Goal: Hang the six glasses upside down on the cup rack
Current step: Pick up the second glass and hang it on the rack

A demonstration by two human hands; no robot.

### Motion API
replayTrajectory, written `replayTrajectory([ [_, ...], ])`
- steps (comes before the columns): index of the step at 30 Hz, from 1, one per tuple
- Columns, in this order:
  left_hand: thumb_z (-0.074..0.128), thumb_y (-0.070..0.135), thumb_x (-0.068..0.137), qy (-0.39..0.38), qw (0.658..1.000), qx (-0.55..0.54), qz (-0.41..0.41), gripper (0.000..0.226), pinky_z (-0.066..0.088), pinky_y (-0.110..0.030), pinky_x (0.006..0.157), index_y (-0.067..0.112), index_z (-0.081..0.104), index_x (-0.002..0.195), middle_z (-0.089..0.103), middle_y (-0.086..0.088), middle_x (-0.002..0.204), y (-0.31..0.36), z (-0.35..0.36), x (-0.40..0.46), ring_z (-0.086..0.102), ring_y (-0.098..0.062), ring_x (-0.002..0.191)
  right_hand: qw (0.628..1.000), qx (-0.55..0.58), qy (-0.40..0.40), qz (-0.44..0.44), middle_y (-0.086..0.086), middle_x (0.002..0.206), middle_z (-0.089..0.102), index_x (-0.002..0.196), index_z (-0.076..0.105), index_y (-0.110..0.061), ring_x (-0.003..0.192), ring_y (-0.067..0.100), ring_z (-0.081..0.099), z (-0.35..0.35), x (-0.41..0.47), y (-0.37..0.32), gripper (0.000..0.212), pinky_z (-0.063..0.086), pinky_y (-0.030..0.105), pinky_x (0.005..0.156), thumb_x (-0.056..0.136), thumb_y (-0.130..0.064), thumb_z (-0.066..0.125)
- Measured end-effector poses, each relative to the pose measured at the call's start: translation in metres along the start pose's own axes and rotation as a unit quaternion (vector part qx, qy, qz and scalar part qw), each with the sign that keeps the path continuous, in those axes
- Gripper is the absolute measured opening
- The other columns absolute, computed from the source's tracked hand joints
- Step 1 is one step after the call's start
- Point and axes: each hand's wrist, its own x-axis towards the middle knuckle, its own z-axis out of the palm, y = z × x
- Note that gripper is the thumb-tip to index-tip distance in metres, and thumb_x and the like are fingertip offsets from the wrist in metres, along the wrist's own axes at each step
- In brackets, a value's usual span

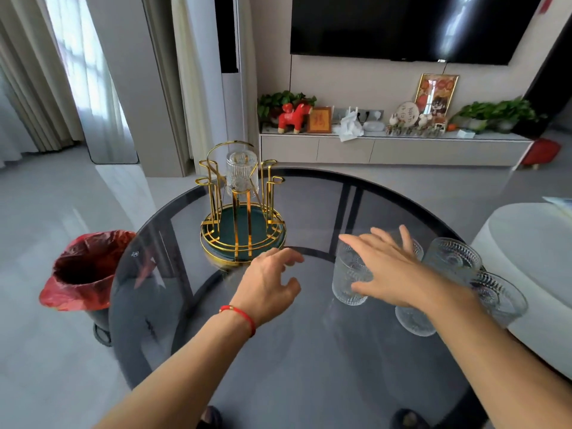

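Cup rack [243,224]: gold wire on a green tray, at 11 o'clock on the round glass table [309,366].
Hung glass [242,172]: upside down on a far peg.
Remaining glasses: clustered at 2 o'clock, nearest one [348,281] upright.
Right hand [391,270]: fingers spread wide over that cluster, gripping nothing.
Left hand [267,284]: loosely open, empty, just before the rack.

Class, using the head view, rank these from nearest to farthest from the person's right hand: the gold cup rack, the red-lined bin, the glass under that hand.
1. Glass, under the right hand.
2. Gold cup rack, left, farther back.
3. Red-lined bin, far left, on the floor.
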Motion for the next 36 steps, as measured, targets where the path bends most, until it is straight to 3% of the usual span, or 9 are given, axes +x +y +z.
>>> replayTrajectory([
  [6,0.078,0.025,0.081,-0.06,0.996,-0.064,0.006,0.065,0.06,-0.031,0.086,0.024,0.05,0.14,0.061,0.001,0.128,0.007,0.01,0.001,0.059,-0.011,0.108,0.994,0.049,0.089,-0.048,-0.004,0.135,0.052,0.155,0.034,-0.039,0.141,0.017,0.038,0.004,-0.003,-0.008,0.094,-0.015,0.052,0.126,0.072,-0.056,0.074],
  [9,0.083,0.037,0.075,-0.097,0.989,-0.109,0.025,0.086,0.058,-0.03,0.09,0.029,0.036,0.147,0.055,0.007,0.134,0.011,0.013,-0.001,0.056,-0.01,0.114,0.98,0.134,0.124,-0.074,-0.008,0.132,0.054,0.152,0.037,-0.044,0.133,0.015,0.046,0.008,-0.007,-0.022,0.096,0.011,0.037,0.123,0.065,-0.058,0.076],
  [11,0.086,0.041,0.071,-0.083,0.987,-0.131,0.049,0.088,0.057,-0.028,0.088,0.034,0.036,0.143,0.058,0.013,0.128,0.012,0.011,-0.002,0.058,-0.011,0.11,0.963,0.215,0.141,-0.075,-0.012,0.129,0.057,0.149,0.039,-0.047,0.124,0.011,0.052,0.008,-0.009,-0.029,0.097,0.034,0.022,0.103,0.062,-0.058,0.079],
  [13,0.089,0.041,0.067,-0.052,0.983,-0.167,0.047,0.081,0.059,-0.032,0.084,0.036,0.044,0.134,0.064,0.015,0.122,0.01,0.004,-0.001,0.064,-0.012,0.106,0.938,0.306,0.144,-0.072,-0.018,0.129,0.059,0.146,0.043,-0.048,0.119,0.002,0.057,0.007,-0.01,-0.034,0.095,0.038,0.011,0.092,0.061,-0.057,0.084],
  [17,0.091,0.047,0.061,-0.016,0.965,-0.263,-0.015,0.074,0.062,-0.036,0.085,0.035,0.051,0.122,0.067,0.01,0.118,0.004,-0.012,0.002,0.069,-0.011,0.103,0.846,0.514,0.129,-0.065,-0.018,0.139,0.061,0.141,0.054,-0.039,0.124,-0.007,0.059,0.007,-0.008,-0.039,0.07,0.05,0.014,0.099,0.078,-0.057,0.078],
  [21,0.092,0.05,0.054,0.042,0.945,-0.32,-0.059,0.077,0.056,-0.014,0.077,0.029,0.05,0.115,0.063,0.009,0.111,0.003,-0.019,0.003,0.066,0.006,0.094,0.757,0.648,0.06,0.05,0.002,0.131,0.072,0.128,0.065,-0.026,0.117,0.012,0.069,0.018,-0.003,-0.049,0.035,0.052,0.041,0.108,0.105,-0.048,0.049],
  [26,0.095,0.05,0.053,0.062,0.942,-0.325,-0.048,0.079,0.057,-0.023,0.085,0.032,0.051,0.116,0.066,0.008,0.112,0.003,-0.017,0.006,0.067,-0.003,0.103,0.612,0.783,-0.045,0.101,0.022,0.122,0.076,0.128,0.071,-0.012,0.101,0.035,0.072,0.024,0.005,-0.058,0.047,0.058,0.049,0.089,0.108,-0.043,0.043],
  [31,0.096,0.044,0.057,0.051,0.928,-0.367,-0.034,0.082,0.055,-0.038,0.1,0.03,0.053,0.125,0.069,0.008,0.12,0.0,-0.019,0.009,0.067,-0.011,0.115,0.486,0.867,-0.087,0.064,0.019,0.142,0.066,0.141,0.063,-0.01,0.126,0.034,0.064,0.025,0.013,-0.065,0.048,0.049,0.048,0.108,0.11,-0.039,0.041],
  [36,0.066,0.071,0.077,0.007,0.957,-0.287,-0.035,0.068,0.052,-0.026,0.1,0.03,0.058,0.131,0.068,0.016,0.121,-0.024,-0.04,0.012,0.062,0.003,0.116,0.454,0.887,-0.039,0.071,0.019,0.139,0.068,0.143,0.059,-0.007,0.131,0.034,0.063,0.03,0.023,-0.066,0.051,0.05,0.047,0.108,0.105,-0.04,0.052],
])
